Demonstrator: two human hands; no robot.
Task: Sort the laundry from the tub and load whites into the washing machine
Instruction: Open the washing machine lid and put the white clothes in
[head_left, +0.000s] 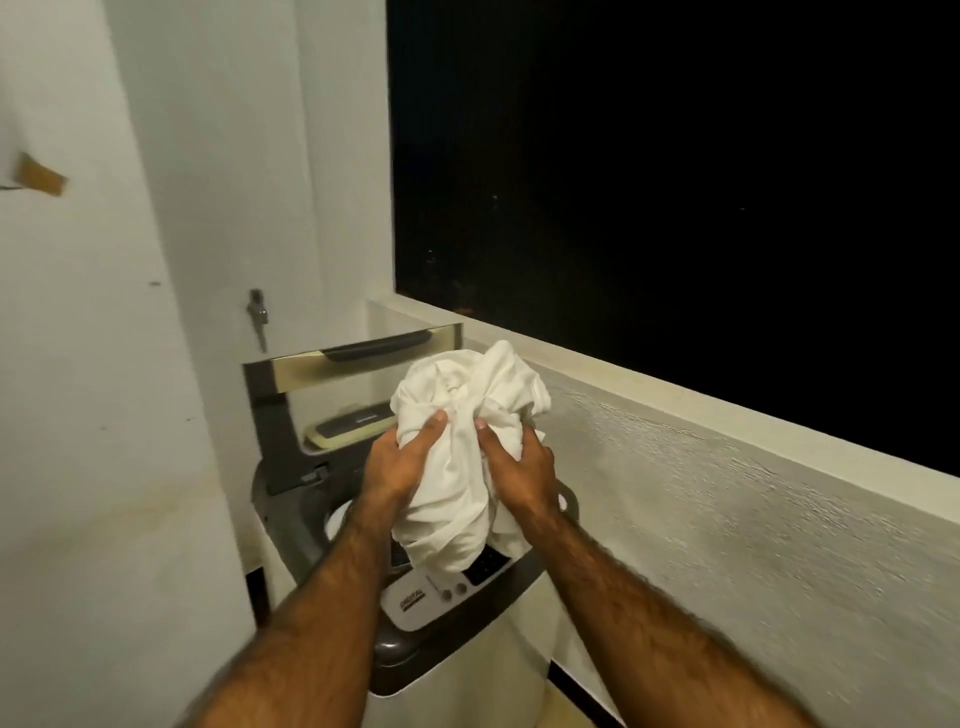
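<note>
As both bare forearms reach out ahead of me, I see the left hand (402, 460) and the right hand (519, 460) clutching a bunched white garment (467, 410) between them. The left hand's fingers are curled into the cloth from one side and the right hand's from the other, with each thumb pressed into the folds at the front. The bundle is held in the air over the open top of the washing machine (457, 670), and its lower end hangs just above the control panel (436, 595), covering part of the dark display. It may be one shirt or several pieces wadded together; the folds do not let me tell. The machine's lid (358, 356) stands raised at the back, its dark handle along the top edge. A pale sliver of the drum opening (335, 519) shows just left of the left wrist. The machine sits in a corner, with a white wall (104, 415) on its left and a rough-textured low wall (727, 519) on its right, capped by a pale ledge (649, 382). Beyond the ledge the view is black night (675, 156). A small metal tap (257, 312) juts from the wall near the lid's upper left corner, and a blurred brown strip (41, 174) is stuck higher on the wall at far left.
</note>
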